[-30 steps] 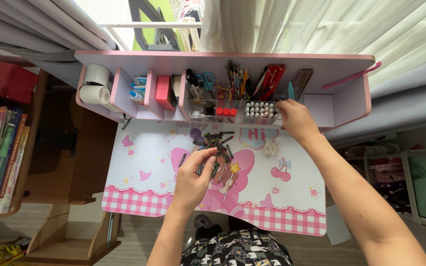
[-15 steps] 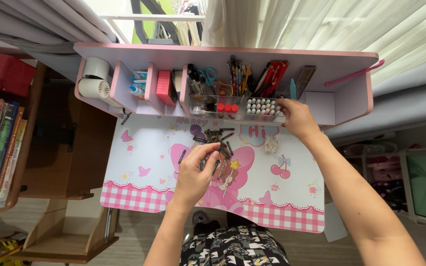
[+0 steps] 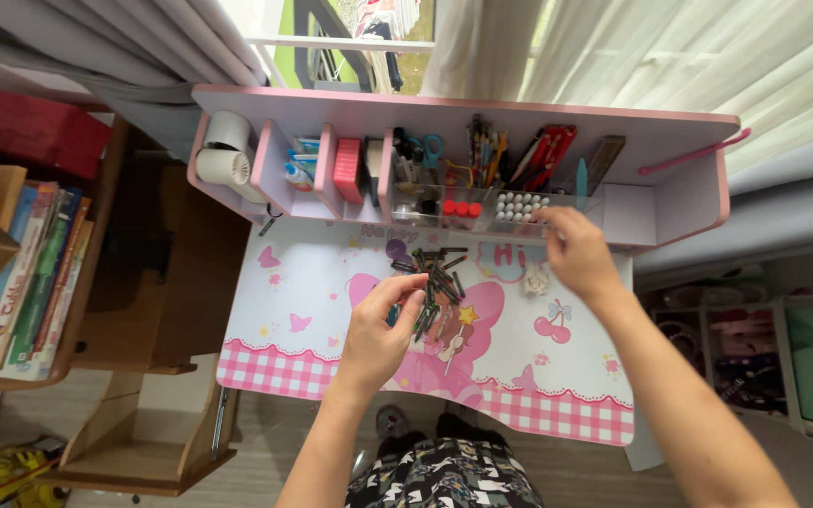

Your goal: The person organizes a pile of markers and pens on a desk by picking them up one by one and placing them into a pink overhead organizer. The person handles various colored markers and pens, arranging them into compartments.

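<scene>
The left hand (image 3: 376, 334) pinches a few dark pens (image 3: 422, 320) above the loose pile (image 3: 435, 268) on the pink table (image 3: 312, 292). The right hand (image 3: 578, 254), fingers curled, touches the clear organizer (image 3: 482, 212); whether it grips anything I cannot tell. Keeping the bundle aligned and tips level would help.

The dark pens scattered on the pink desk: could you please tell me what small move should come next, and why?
Probably the left hand should lift the few dark pens it is pinching clear of the pile and carry them toward the clear organizer on the shelf. The right hand is already at the organizer's front edge, and most pens lie loose on the desk.
</scene>
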